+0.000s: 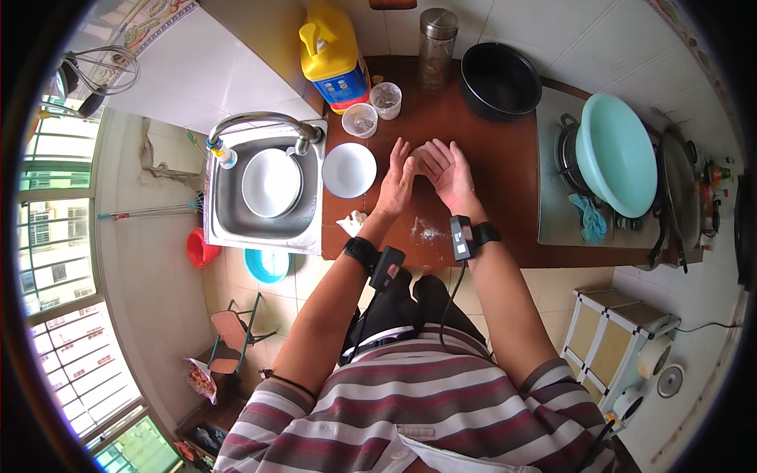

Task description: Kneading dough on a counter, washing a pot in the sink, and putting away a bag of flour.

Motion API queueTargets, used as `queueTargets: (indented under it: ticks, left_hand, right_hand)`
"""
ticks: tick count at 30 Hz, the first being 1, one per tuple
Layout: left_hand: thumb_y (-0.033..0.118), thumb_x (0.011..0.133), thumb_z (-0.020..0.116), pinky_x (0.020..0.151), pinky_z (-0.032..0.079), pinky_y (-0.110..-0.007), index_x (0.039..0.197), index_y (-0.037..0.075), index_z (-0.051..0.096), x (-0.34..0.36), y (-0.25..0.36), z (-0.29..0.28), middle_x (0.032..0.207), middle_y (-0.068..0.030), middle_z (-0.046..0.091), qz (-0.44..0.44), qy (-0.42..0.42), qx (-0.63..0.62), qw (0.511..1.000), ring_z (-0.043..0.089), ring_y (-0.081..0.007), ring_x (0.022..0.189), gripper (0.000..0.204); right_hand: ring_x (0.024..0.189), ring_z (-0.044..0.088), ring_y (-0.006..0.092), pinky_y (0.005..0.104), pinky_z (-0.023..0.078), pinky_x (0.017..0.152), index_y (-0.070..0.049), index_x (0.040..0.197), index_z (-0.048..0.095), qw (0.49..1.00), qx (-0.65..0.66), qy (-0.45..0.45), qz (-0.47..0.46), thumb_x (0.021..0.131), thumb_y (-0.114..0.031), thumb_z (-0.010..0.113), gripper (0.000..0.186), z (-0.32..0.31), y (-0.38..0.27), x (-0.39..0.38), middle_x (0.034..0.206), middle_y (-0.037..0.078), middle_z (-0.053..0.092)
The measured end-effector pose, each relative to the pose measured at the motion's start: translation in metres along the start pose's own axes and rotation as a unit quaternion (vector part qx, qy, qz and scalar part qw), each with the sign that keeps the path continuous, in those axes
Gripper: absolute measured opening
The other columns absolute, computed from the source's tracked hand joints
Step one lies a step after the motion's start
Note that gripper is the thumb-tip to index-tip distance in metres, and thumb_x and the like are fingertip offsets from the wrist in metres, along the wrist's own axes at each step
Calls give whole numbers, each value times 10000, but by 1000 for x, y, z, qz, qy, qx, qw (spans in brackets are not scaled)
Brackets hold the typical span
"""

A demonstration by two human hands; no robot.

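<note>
My left hand (398, 177) is held on edge over the brown counter (489, 197), fingers fairly straight and holding nothing visible. Just right of it my right hand (445, 177) is turned palm up, fingers loosely curved and empty. A white bowl (348, 169) is left of my hands, with two clear plastic cups (360, 120) behind it. White powder (428, 232) lies below my hands, and a crumpled white piece (352, 223) is near the front left.
A steel sink (229, 232) holding white dishes (270, 181) is left. A yellow jug (331, 59), glass canister (438, 49) and black pot (501, 79) stand behind. Right is a stove with a teal basin (615, 154) and blue cloth (587, 217). A chair (225, 335) stands lower left.
</note>
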State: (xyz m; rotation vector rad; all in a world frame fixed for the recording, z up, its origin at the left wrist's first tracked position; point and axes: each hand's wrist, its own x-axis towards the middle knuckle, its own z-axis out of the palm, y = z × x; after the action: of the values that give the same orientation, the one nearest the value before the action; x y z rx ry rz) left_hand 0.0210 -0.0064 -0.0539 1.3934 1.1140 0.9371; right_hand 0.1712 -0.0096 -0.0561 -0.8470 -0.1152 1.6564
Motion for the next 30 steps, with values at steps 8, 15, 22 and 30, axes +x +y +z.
queueTargets:
  ticks: [8,15,22,30]
  left_hand:
    - [212,949,563,797,460,-316,1096,-10,618,-27,31,7,1004,-99,638,-84,19,-87,992,585,-202,892,272]
    - [210,864,705,705,469,-230,960,-22,691,-17,43,10,817,-10,657,-224,-119,-169,952,589,-77,758,252]
    - [153,779,724,630,494,-254,858,-18,706,-13,33,12,734,-63,688,-173,-91,-30,980,627,-109,664,189]
    - [-8,833,545,999,392,-433,1209,40,541,13,19,20,1286,-152,539,127,116,304,937,474,-342,1209,378]
  right_hand:
    - [1398,283,298,667,323,1015,-113,1502,189,984,103,-147,-5,936,-659,261,790,21,-33,-55,1552,56,235]
    - [1438,201,300,575,306,1065,-83,1509,159,979,39,-197,46,917,-695,250,857,26,-37,-63,1576,77,176]
    - [1314,430,300,512,435,973,-81,1446,315,974,-201,-99,11,986,-531,349,645,28,-31,-53,1514,77,320]
    - [1327,386,324,418,348,1088,-31,1428,332,450,-826,-71,-332,941,-158,515,536,-4,-20,-21,1469,169,358]
